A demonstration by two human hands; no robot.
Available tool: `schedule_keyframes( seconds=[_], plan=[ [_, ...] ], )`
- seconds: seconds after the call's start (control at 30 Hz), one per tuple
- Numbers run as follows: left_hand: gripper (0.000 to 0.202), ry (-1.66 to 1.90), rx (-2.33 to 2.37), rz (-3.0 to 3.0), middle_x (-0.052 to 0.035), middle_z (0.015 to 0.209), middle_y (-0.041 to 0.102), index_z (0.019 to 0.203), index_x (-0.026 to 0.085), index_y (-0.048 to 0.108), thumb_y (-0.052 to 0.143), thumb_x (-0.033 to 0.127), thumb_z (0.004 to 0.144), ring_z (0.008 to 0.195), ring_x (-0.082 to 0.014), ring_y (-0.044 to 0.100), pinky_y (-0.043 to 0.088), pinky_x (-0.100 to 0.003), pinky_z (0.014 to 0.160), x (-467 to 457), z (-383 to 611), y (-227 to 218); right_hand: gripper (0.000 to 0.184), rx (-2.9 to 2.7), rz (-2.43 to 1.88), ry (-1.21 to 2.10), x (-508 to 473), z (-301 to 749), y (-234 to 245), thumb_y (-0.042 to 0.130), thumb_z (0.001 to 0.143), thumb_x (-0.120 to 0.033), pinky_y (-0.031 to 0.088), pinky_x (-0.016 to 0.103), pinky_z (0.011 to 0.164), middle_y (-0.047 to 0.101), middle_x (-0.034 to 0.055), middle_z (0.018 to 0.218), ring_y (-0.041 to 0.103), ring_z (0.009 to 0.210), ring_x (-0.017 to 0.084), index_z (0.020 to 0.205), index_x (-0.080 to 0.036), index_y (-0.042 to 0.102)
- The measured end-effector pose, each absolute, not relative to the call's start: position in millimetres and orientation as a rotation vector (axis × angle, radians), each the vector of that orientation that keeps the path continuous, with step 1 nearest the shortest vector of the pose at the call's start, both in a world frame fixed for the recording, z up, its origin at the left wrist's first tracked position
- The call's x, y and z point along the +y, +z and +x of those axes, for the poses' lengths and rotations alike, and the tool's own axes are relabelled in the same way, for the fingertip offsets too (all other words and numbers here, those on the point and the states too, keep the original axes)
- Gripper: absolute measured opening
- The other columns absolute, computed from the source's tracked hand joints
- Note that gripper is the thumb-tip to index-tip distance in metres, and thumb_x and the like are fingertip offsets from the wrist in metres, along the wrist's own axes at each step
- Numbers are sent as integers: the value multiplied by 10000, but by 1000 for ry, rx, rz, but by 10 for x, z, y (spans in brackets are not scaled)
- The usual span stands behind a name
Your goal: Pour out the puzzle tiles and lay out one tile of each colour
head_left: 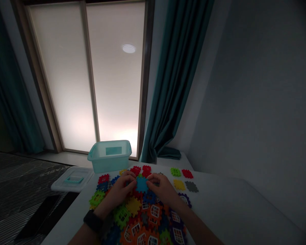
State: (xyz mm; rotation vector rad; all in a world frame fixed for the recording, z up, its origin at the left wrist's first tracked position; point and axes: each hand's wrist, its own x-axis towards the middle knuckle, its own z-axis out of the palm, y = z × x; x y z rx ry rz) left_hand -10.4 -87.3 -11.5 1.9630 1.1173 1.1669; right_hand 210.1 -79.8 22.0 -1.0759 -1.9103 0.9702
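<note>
A light-blue square building tile (142,184) with notched edges is held up between my two hands, above a spread of other tiles. My left hand (126,183) pinches its left edge between thumb and fingers; a dark watch sits on that wrist. On the opposite edge my right hand (160,185) grips the same tile. Beneath them lie an orange tile with a white window (155,211), a yellow tile (133,206), a green tile (122,216) and a purple tile (178,235), among several more.
Four-sided tiles lie apart at the right: green (175,172), red (187,174), yellow (179,184) and grey (191,186). A teal plastic bin (109,165) stands at the table's back, with its translucent lid (58,184) at the left edge. Behind are a curtain (178,78) and a window.
</note>
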Motion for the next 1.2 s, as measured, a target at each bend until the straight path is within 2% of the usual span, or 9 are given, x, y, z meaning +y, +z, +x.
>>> schedule_keyframes(
  seconds=[0.23, 0.37, 0.57, 0.83, 1.0, 1.2],
  plan=[
    [407, 1165, 1092, 1975, -74, 1015, 644, 684, 202, 586, 503, 468, 981, 969, -230, 635, 561, -366, 843, -868, -97, -123, 203, -1810, -1071, 1176, -768, 2109, 171, 641, 865, -398, 560, 337, 697, 739, 23, 770, 714, 761, 225, 891, -199, 674],
    [408, 1149, 1127, 2047, -82, 1014, 650, 689, 196, 589, 478, 444, 992, 961, -224, 642, 571, -358, 828, -868, -93, -126, 161, -1845, -1060, 1135, -762, 2109, 158, 620, 885, -359, 548, 312, 669, 720, 16, 761, 697, 744, 208, 883, -202, 656],
    [360, 1169, 1164, 2090, -63, 971, 643, 814, 210, 616, 442, 456, 1011, 933, -219, 636, 553, -363, 852, -901, -86, -107, 127, -2049, -905, 704, -749, 2138, 127, 548, 947, -271, 532, 315, 747, 674, 21, 863, 653, 821, 195, 868, -216, 630],
    [199, 1139, 1124, 2192, -63, 1059, 624, 1002, 226, 625, 578, 410, 941, 1009, -243, 616, 533, -402, 890, -934, -115, -105, 164, -2243, -633, 146, -707, 2160, -98, 456, 1020, -198, 553, 351, 843, 665, 75, 1080, 648, 983, 205, 1049, -239, 612],
    [164, 1161, 1150, 2307, -77, 1111, 615, 964, 221, 629, 664, 357, 880, 1049, -256, 617, 536, -405, 912, -911, -141, -124, 165, -2253, -661, 17, -709, 2176, -127, 467, 1009, -182, 567, 379, 867, 659, 84, 1139, 654, 1033, 219, 1089, -250, 594],
    [356, 1209, 1401, 2543, -105, 1187, 610, 1038, 222, 663, 807, 392, 760, 1087, -323, 601, 527, -466, 924, -873, -185, -222, 226, -2355, -745, 20, -773, 2180, -59, 587, 904, -138, 542, 436, 958, 633, 92, 1216, 619, 1143, 253, 1103, -243, 569]
  ],
)
